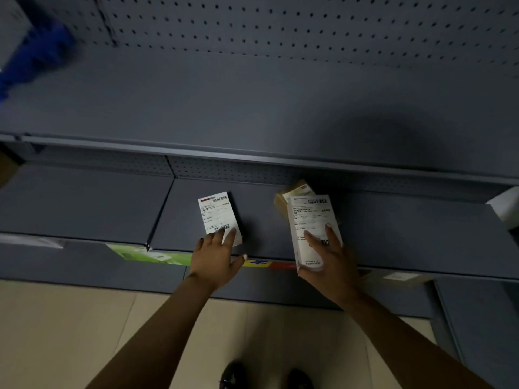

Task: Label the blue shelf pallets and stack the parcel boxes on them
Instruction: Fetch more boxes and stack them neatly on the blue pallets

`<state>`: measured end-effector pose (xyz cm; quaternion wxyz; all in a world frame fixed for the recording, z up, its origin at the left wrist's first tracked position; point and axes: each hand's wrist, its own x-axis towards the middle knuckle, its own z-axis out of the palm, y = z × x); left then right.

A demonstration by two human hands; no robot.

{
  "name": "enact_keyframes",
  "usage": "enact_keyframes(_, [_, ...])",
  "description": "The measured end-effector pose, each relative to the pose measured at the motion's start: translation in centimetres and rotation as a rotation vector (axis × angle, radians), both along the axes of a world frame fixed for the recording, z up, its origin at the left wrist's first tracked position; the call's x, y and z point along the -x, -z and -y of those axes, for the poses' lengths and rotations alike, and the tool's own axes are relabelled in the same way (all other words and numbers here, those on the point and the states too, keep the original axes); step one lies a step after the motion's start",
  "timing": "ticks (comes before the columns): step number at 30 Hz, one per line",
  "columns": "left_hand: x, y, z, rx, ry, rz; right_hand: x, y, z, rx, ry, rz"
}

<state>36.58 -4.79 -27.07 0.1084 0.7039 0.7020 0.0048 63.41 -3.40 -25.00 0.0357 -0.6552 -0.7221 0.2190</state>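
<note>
Head view: left hand on the near end of a small white parcel box, fingers fairly straight and laid over its label, thumb out to the side; box lies flat on the grey shelf. Looks like a flat press rather than a wrap

Right hand grips a taller white parcel box, fingers spread over the labelled top, thumb curled under the near end; near end sticks out past the shelf's front edge. Can't tell if the far end sits on the shelf or is lifted

Brown carton just behind the taller box, touching or nearly, partly hidden by it. The two white boxes are well apart on the same shelf level

Blue pallet blurred at far left on the upper shelf, well away from both hands; pegboard back panel behind it

Below the front edge: green package and a yellow/red strip on a lower level. Beige floor tiles, dark shoes at the bottom
</note>
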Motion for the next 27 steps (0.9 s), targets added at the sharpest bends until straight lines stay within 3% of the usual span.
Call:
enact_keyframes(10, [0.7,7.6,-5.6,0.287,-0.172,-0.035,0.6,4.8,-1.8,-0.036,-0.001,0.035])
enact_keyframes(20, [-0.7,13.1,-9.8,0.148,-0.416,0.053,-1.3,7.3,-3.0,-0.129,0.002,0.027])
enact_keyframes(27, [0.7,9.2,-5.7,-0.006,-0.26,-0.026,-1.1,4.2,-1.8,0.007,-0.079,0.004])
